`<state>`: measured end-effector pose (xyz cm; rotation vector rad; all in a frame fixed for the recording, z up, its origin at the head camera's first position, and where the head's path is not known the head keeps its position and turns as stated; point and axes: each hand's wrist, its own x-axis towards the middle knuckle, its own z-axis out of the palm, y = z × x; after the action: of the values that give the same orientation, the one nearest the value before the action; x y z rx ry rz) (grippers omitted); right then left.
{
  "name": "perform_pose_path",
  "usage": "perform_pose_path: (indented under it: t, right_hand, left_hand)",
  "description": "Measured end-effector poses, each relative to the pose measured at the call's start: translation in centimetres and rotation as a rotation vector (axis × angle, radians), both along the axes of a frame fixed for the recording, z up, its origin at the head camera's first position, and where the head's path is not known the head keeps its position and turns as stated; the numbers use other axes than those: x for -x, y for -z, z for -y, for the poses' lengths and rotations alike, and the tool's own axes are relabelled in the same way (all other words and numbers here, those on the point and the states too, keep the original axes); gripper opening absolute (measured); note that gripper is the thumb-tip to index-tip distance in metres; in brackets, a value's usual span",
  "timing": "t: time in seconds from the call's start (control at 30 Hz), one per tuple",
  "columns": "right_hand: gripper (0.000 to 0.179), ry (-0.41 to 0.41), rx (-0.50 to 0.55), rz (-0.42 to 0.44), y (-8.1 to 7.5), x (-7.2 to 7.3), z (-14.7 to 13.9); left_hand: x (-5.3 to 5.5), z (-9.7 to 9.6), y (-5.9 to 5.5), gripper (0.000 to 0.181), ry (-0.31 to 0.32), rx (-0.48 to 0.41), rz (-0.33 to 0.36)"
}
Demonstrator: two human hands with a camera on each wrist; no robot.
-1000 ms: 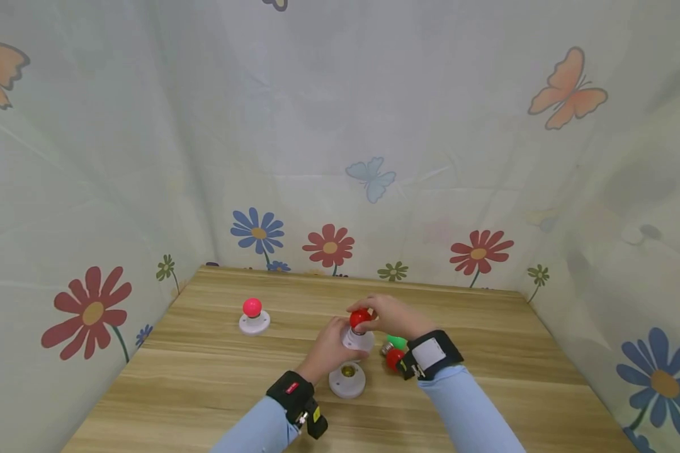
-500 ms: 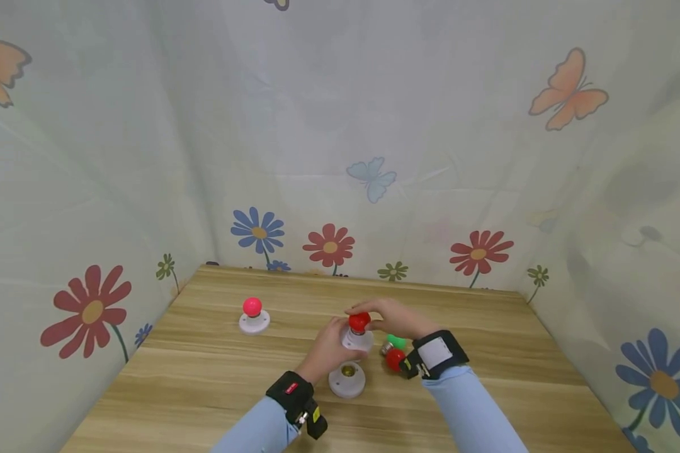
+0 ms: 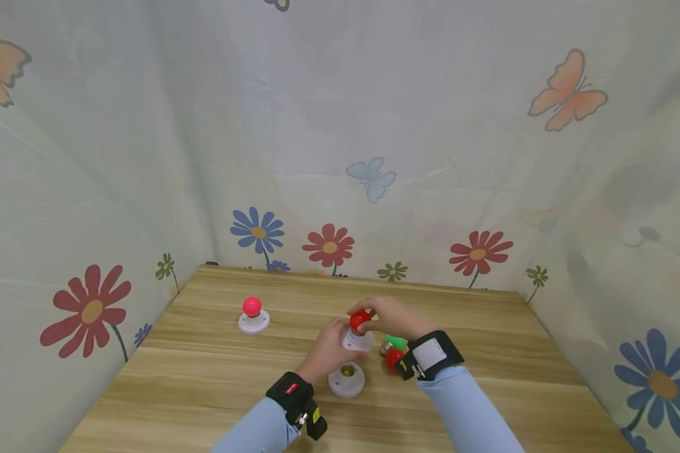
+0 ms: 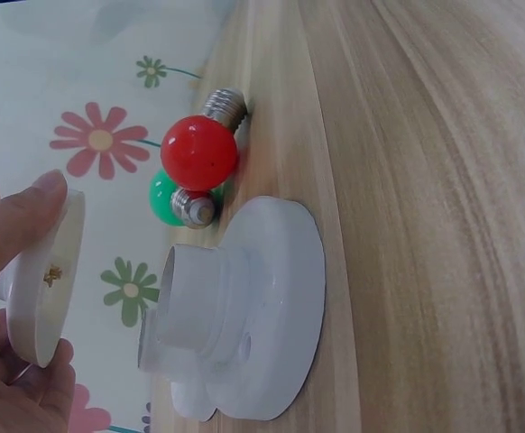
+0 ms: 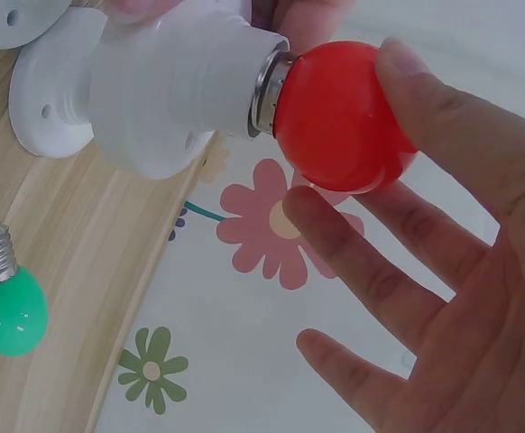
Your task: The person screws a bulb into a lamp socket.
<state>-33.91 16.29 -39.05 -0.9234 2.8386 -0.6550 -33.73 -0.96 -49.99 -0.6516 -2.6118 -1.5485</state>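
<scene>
My left hand (image 3: 327, 352) holds a white lamp socket (image 3: 356, 340) by its round base, raised off the table. A red light bulb (image 5: 344, 117) sits upright in that socket, a strip of its metal screw base showing above the rim. My right hand (image 3: 395, 318) pinches the bulb from above and the right; its other fingers are spread, as the right wrist view shows. Just in front on the table stands another white socket (image 3: 347, 380) with no bulb. A further white socket (image 5: 50, 90) stands behind the held one, mostly hidden in the head view.
Right of the sockets lie a loose red bulb (image 3: 394, 359) and a green bulb (image 3: 396, 341), partly behind my right wrist. At the back left, a pink-red bulb (image 3: 252, 307) is seated in a white socket (image 3: 254, 323). A patterned curtain (image 3: 294, 126) hangs around the wooden table (image 3: 204, 377).
Half a second ago my right fingers were looser and farther right on the bulb; now they pinch it again, the wrist turned back. The left hand and socket have stayed put.
</scene>
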Motion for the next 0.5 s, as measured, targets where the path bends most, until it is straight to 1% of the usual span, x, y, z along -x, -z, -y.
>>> perform_pose_path:
  t: [0.07,0.13,0.2,0.3,0.37,0.43,0.5]
  right_hand:
    - [0.042,0.004,0.003,0.001,0.0,0.0,0.0]
    - [0.044,0.022,-0.011,-0.031,0.0,-0.2,0.1]
    - [0.045,0.075,-0.052,-0.104,0.2,-0.3,0.5]
    - [0.047,0.198,-0.157,-0.261,0.6,-0.4,1.2]
    - [0.052,0.276,-0.225,-0.346,0.9,-0.5,1.7]
    - [0.054,0.323,-0.268,-0.396,1.2,-0.4,2.1]
    - [0.057,0.34,-0.288,-0.418,1.4,-0.4,2.3]
  left_hand:
    - [-0.1,0.0,-0.1,0.065,-0.009,0.002,0.014]
    - [0.0,0.0,-0.2,0.066,-0.018,0.003,0.028]
    - [0.1,0.0,0.0,0.067,-0.027,0.003,0.036]
    - [0.5,-0.1,0.4,0.065,-0.03,-0.002,0.037]
    - [0.6,-0.1,0.5,0.063,-0.025,-0.015,0.039]
    - [0.6,-0.1,0.5,0.06,-0.016,-0.025,0.041]
    - [0.5,-0.1,0.4,0.059,-0.007,-0.033,0.042]
